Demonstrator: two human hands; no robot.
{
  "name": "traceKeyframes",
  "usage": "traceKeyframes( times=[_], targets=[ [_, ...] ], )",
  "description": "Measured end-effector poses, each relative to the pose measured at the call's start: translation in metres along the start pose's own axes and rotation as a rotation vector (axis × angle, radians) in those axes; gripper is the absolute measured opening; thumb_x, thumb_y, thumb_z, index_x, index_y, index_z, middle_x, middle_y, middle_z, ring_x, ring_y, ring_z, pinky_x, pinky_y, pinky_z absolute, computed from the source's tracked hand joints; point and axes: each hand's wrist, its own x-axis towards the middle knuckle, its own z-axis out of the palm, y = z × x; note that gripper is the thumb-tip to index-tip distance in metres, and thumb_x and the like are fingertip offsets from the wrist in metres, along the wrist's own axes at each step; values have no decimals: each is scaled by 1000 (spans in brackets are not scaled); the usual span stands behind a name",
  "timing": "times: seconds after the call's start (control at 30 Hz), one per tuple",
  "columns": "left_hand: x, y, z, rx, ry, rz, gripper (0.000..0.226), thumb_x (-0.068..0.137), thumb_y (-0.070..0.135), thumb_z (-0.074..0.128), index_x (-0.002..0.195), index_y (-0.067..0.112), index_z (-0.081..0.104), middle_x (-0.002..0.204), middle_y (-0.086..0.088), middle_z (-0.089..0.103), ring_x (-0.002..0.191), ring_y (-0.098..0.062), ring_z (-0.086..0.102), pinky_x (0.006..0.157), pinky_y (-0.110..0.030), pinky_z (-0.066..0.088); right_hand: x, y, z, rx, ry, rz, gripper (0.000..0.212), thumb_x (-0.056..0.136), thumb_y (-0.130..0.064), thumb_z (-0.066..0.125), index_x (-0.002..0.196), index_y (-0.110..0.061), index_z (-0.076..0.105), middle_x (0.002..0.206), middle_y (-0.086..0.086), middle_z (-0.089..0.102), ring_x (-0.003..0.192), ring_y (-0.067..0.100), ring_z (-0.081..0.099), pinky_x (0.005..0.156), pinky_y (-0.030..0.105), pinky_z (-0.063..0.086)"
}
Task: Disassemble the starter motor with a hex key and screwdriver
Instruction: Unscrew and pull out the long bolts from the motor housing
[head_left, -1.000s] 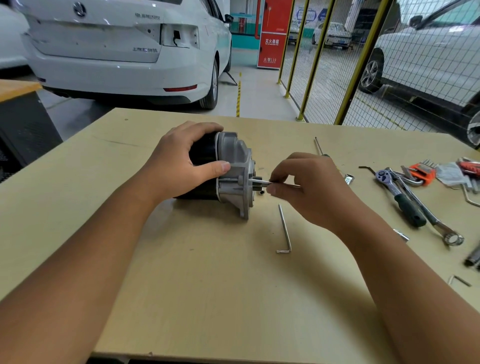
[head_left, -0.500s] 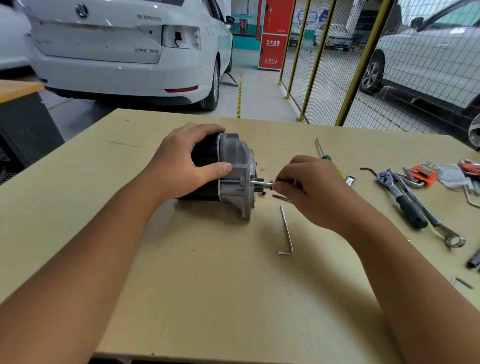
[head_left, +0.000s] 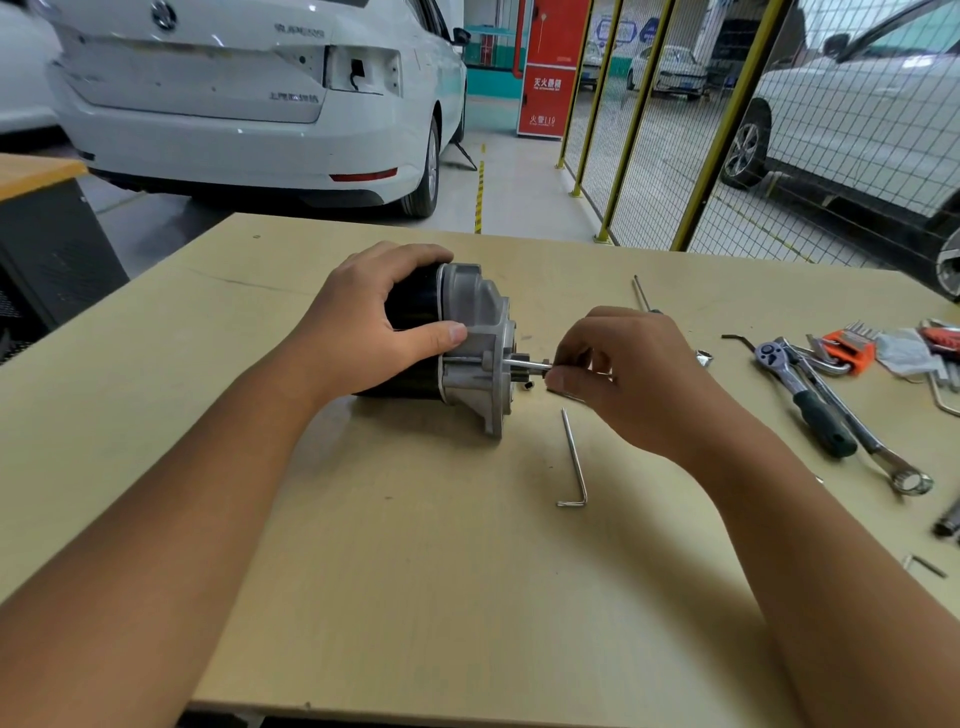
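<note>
Head view: left hand (head_left: 363, 332) grips the starter motor (head_left: 462, 348); right hand (head_left: 623, 379), at three o'clock, pinches apparently a through-bolt (head_left: 524, 364), needing a straight pull.

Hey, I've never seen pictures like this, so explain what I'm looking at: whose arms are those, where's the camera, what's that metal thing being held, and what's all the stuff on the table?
There is no machine here: the camera sits on a person's head, looking down at their own two bare hands. The left hand grips the starter motor, a black cylinder with a grey cast-metal end, lying on its side on the pale wooden table. The right hand pinches a thin silver rod entering the motor's metal end; I cannot tell whether it is a long bolt or a tool. Nearer the camera lies a loose L-shaped silver hex key. To the right are a black-handled ratchet wrench, a silver spanner and an orange folding hex key set. White cars are parked beyond.
</note>
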Motion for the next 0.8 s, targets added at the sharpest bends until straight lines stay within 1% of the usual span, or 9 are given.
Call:
traceKeyframes(
  times=[0.13, 0.27, 0.37, 0.47, 0.53, 0.6, 0.67, 0.73, 0.8],
  targets=[
    [0, 0, 0, 4, -2, 0, 71, 74, 52, 76, 140, 29, 61, 130, 7, 62, 123, -18, 56, 109, -44, 46, -1, 1, 4, 84, 3, 33, 20, 86, -24, 79, 82, -26, 60, 72, -17, 58, 75, -8, 53, 59, 6, 35],
    [0, -1, 0, 9, -2, 0, 71, 74, 52, 76, 140, 29, 61, 131, 7, 62, 123, -18, 56, 108, -45, 47, -2, -3, 3, 64, 39, 1, 5, 93, -27, 70, 93, -22, 70, 77, -15, 58, 77, -4, 54, 62, 6, 33],
    [1, -1, 0, 6, 5, 5, 71, 74, 51, 76, 139, 27, 62, 131, 6, 62, 123, -18, 56, 110, -44, 45, -1, -1, 0, 49, 7, 1, 18, 97, -25, 63, 90, -13, 76, 77, -6, 57, 73, -4, 51, 64, 6, 30],
    [1, -1, 1, 1, 7, 6, 70, 73, 51, 76, 138, 27, 62, 130, 6, 63, 123, -18, 56, 110, -44, 45, -1, -2, -2, 23, -24, -5, 19, 97, -22, 65, 89, -9, 76, 79, 1, 59, 71, 1, 50, 64, 9, 32],
    [1, -2, 1, 4, 7, 5, 70, 73, 52, 76, 138, 28, 62, 129, 7, 63, 123, -18, 56, 109, -44, 46, -1, -3, -1, 10, -2, -17, 16, 95, -22, 67, 89, -10, 77, 82, 0, 61, 73, 7, 52, 67, 14, 36],
    [1, -2, 1, 4, 7, 6, 70, 73, 52, 76, 138, 29, 62, 130, 7, 63, 123, -18, 56, 109, -45, 46, -1, -4, -1, -32, 30, -19, 14, 93, -26, 70, 88, -15, 78, 83, -5, 63, 80, 17, 54, 73, 31, 43],
    [2, -3, 1, 5, 7, 15, 70, 73, 52, 77, 138, 28, 62, 130, 5, 63, 123, -19, 57, 109, -46, 46, -1, -4, -3, -62, 56, -26, 12, 90, -30, 73, 87, -19, 78, 83, -9, 63, 84, 22, 55, 74, 37, 44],
    [2, -3, 1, 7, 10, 18, 70, 73, 51, 77, 138, 27, 62, 131, 5, 63, 123, -20, 57, 109, -46, 45, -1, -4, -4, -42, 74, -34, 7, 86, -28, 78, 85, -21, 78, 82, -12, 62, 80, 17, 56, 72, 34, 45],
    [2, -3, 1, 11, 9, 16, 70, 73, 51, 77, 138, 27, 62, 131, 5, 63, 123, -19, 57, 109, -45, 46, -1, -5, -4, -13, 84, -32, 8, 81, -24, 84, 81, -22, 76, 78, -17, 59, 74, 4, 55, 67, 22, 43]
  ],
)
